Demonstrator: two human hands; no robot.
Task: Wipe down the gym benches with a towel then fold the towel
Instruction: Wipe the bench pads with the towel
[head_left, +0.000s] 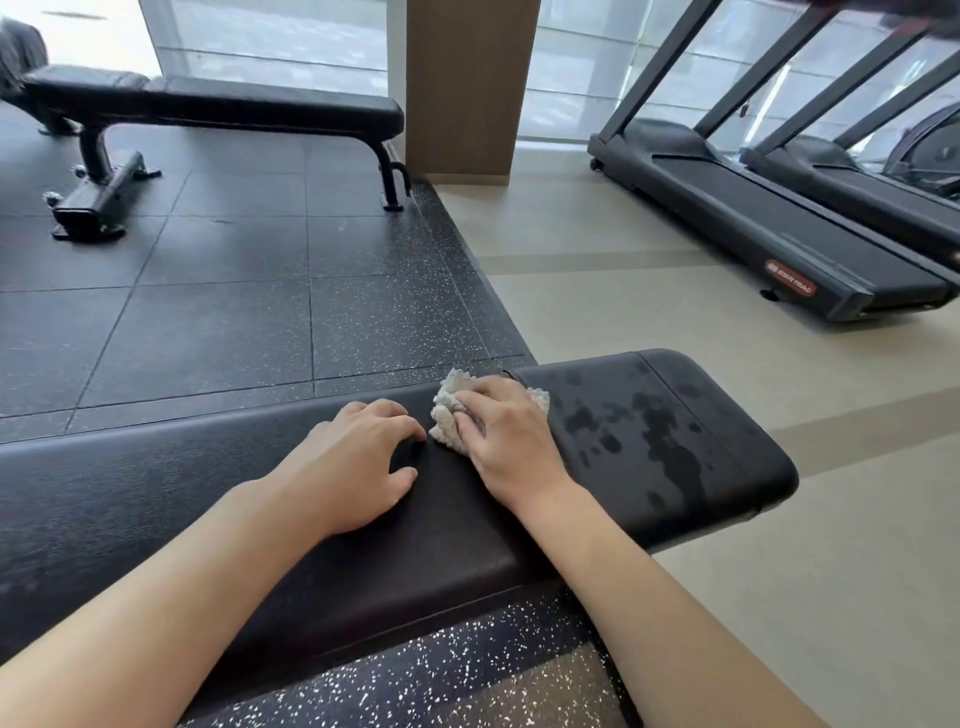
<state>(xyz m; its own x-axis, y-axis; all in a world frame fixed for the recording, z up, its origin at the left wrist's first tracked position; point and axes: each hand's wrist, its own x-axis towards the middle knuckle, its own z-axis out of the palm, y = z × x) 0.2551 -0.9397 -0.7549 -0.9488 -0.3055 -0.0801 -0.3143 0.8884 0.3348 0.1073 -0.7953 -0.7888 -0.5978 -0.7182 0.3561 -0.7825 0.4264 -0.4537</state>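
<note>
Towel (457, 410): a small, off-white, nubby cloth, bunched into a crumpled wad rather than spread flat. It lies on the near bench (649, 441), close to that bench's far long edge and roughly midway along the visible pad. Its ragged edges show to the left of and beyond the hand covering it.

The right hand (506, 431) lies palm-down on the towel, fingers bent over the wad and pressing it to the pad; whether the thumb grips underneath cannot be told. The left hand (358, 462) rests on the bench pad just beside the towel, fingers loosely curled with tips on the upholstery, holding nothing. Both forearms are bare.

The near bench is padded in black textured vinyl. Toward its right end, beyond the towel, the surface shows dark wet blotches and streaks. A stitched seam crosses the pad near that rounded end.

A second bench (218, 104), black and flat, stands well apart on the dark speckled rubber flooring (234, 291) by the window. Two treadmills (779, 228) stand on the pale floor (623, 291) to the right. A wood-toned column (467, 83) stands between the second bench and the treadmills.
</note>
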